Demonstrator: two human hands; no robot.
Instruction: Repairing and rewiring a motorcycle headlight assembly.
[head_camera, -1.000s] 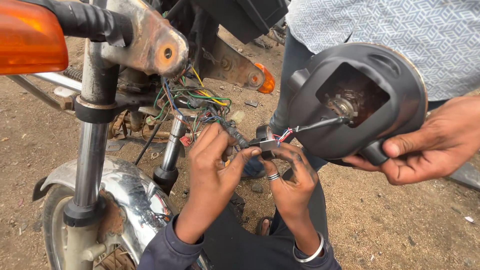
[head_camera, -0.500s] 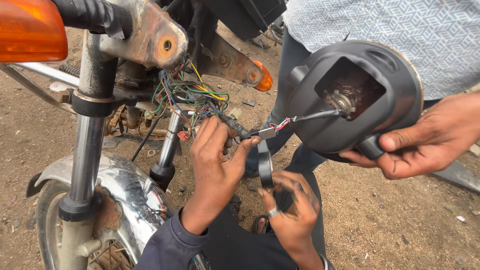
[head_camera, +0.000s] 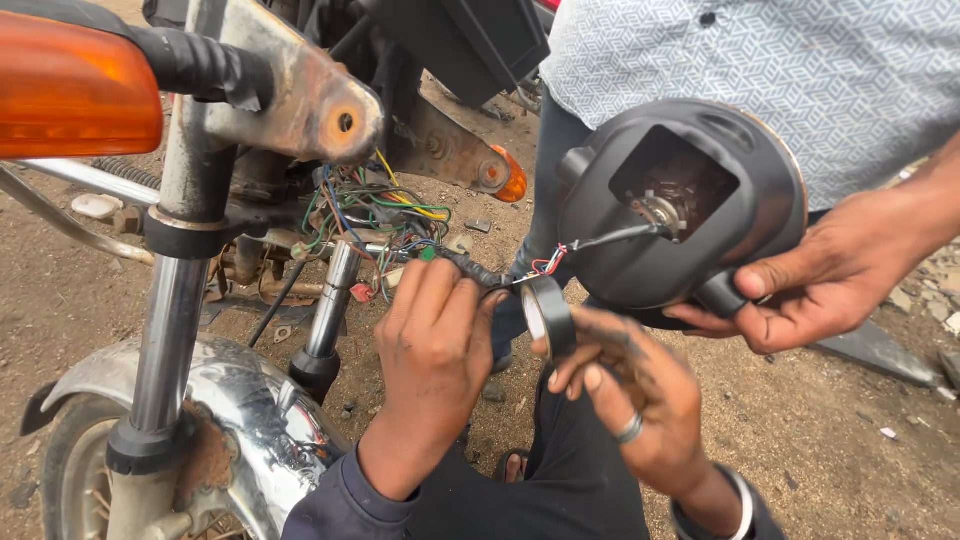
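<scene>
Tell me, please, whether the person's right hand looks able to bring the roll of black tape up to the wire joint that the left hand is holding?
Probably yes. The right hand holds the roll of black tape right beside the wire joint pinched in the left hand, with nothing between them. The other person's hand holds the headlight housing off to the side.

I see my left hand (head_camera: 432, 345) on the taped cable (head_camera: 470, 268) in the middle, with my right hand (head_camera: 635, 385) just right of it touching the tape roll (head_camera: 545, 315) between them. The wire bundle (head_camera: 375, 215) sits behind my left hand, the fork tube (head_camera: 165, 330) and fender (head_camera: 215, 400) to its left. Further right, another person's hand (head_camera: 835, 270) holds the headlight housing (head_camera: 680, 200) above my right hand.
</scene>
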